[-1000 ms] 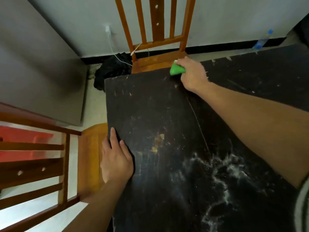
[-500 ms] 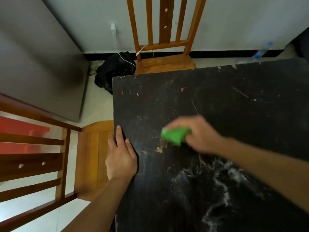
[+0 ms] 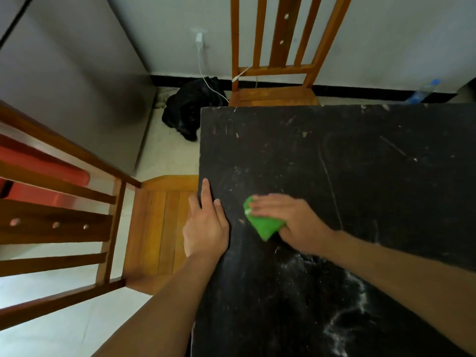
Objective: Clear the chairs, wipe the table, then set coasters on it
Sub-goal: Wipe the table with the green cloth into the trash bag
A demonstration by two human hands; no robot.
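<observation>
A black, scratched table (image 3: 347, 163) fills the right half of the view, with white smears near its front right. My right hand (image 3: 291, 222) presses a green cloth (image 3: 265, 225) flat on the table near its left edge. My left hand (image 3: 206, 222) lies flat on that left edge, fingers together and extended, holding nothing. One wooden chair (image 3: 164, 228) stands at the table's left side, its seat bare. Another wooden chair (image 3: 275, 94) stands at the far side against the wall.
A black bag (image 3: 188, 112) lies on the floor by the table's far left corner, under a white charger cable (image 3: 203, 68). A grey cabinet (image 3: 72, 81) stands at the left. A plastic bottle (image 3: 422, 91) lies by the wall at the far right.
My right hand has dragged the green cloth from the table's far edge toward me and leftward, close to my left hand. The left hand has stayed on the table edge.
</observation>
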